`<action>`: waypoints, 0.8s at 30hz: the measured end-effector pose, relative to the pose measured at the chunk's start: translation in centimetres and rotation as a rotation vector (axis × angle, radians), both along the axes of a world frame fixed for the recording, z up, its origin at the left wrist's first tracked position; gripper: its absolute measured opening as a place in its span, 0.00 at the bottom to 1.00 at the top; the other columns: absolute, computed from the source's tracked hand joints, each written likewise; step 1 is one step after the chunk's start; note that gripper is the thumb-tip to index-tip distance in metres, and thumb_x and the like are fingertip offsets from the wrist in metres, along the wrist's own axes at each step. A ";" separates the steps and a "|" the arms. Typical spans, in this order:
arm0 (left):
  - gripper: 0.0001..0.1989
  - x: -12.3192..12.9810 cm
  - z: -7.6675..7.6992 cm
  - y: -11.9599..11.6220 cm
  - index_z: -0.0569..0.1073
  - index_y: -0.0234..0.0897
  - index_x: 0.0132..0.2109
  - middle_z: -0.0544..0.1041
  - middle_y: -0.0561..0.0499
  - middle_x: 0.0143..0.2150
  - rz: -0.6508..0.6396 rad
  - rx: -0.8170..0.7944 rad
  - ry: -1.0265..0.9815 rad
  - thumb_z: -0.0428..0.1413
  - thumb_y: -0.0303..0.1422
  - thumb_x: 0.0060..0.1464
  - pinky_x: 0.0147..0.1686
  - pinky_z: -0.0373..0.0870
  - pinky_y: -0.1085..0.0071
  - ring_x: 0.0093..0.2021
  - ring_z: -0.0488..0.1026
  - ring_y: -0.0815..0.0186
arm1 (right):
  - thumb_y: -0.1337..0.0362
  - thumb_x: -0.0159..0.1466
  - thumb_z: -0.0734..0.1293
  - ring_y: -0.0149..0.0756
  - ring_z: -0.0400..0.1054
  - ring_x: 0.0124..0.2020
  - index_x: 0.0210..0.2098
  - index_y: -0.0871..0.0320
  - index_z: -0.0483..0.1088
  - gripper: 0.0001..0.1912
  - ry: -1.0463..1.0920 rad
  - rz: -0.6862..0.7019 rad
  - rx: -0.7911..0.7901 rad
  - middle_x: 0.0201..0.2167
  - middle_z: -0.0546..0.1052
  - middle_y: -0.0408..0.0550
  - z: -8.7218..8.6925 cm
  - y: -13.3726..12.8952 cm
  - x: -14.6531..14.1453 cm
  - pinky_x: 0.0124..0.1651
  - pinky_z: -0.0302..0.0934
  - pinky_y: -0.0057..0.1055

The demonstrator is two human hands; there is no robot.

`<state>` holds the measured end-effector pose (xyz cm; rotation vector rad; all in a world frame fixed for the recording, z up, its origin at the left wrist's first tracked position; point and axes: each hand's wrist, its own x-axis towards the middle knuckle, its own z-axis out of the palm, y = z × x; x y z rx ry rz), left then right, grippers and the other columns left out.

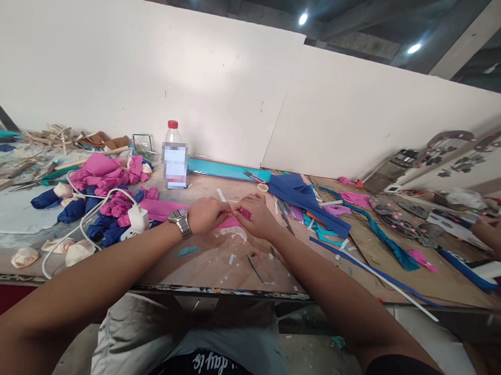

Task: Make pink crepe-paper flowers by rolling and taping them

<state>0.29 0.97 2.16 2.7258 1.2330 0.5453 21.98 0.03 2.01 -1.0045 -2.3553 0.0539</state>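
Low over the middle of the worktable (203, 264), my two hands come together at their fingertips. My left hand (207, 215), with a metal watch (180, 223) on its wrist, pinches one end of a pink strip (230, 222) that looks like fabric or crepe. Fingers curled, my right hand (255, 216) grips a bunched pink part of the same strip. The strip's lower part hangs just above or on the tabletop; I cannot tell which. Left of my hands lies a heap of rolled pink pieces (102, 173) and dark blue rolls (112, 230).
A white charger (138, 219) and its cable lie across the heap. Behind stand a phone (175, 166) and a red-capped bottle (172, 132). Dark blue sheets (296, 193) and a long white strip (389, 281) lie to the right. Another person's hand (496, 236) is at the far right.
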 end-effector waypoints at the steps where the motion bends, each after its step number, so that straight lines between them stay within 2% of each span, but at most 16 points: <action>1: 0.16 0.1 0.1 -0.1 0.81 0.40 0.41 0.83 0.44 0.36 0.002 -0.004 0.003 0.51 0.41 0.67 0.34 0.59 0.67 0.37 0.77 0.57 | 0.63 0.69 0.64 0.39 0.69 0.42 0.34 0.56 0.71 0.08 -0.007 -0.002 -0.005 0.33 0.79 0.44 0.0 0.0 0.0 0.54 0.46 0.43; 11: 0.16 0.0 0.4 -0.4 0.80 0.40 0.40 0.83 0.46 0.35 0.069 0.020 -0.013 0.49 0.40 0.66 0.33 0.59 0.66 0.35 0.77 0.58 | 0.60 0.70 0.63 0.42 0.70 0.45 0.37 0.55 0.72 0.09 0.021 -0.082 0.020 0.38 0.81 0.47 -0.2 0.2 0.1 0.55 0.45 0.44; 18: 0.17 0.0 0.3 -0.3 0.81 0.40 0.42 0.83 0.44 0.36 0.099 0.025 0.007 0.48 0.39 0.65 0.35 0.61 0.65 0.37 0.78 0.56 | 0.62 0.69 0.65 0.41 0.71 0.46 0.37 0.56 0.73 0.07 0.024 -0.122 0.036 0.38 0.82 0.46 -0.4 0.5 0.2 0.57 0.45 0.44; 24: 0.14 0.0 0.6 -0.2 0.80 0.39 0.41 0.82 0.43 0.37 0.161 0.001 0.050 0.50 0.35 0.60 0.37 0.64 0.64 0.39 0.78 0.55 | 0.63 0.67 0.65 0.41 0.71 0.45 0.34 0.56 0.73 0.07 0.060 -0.177 0.002 0.37 0.82 0.45 -0.4 0.6 0.2 0.56 0.46 0.43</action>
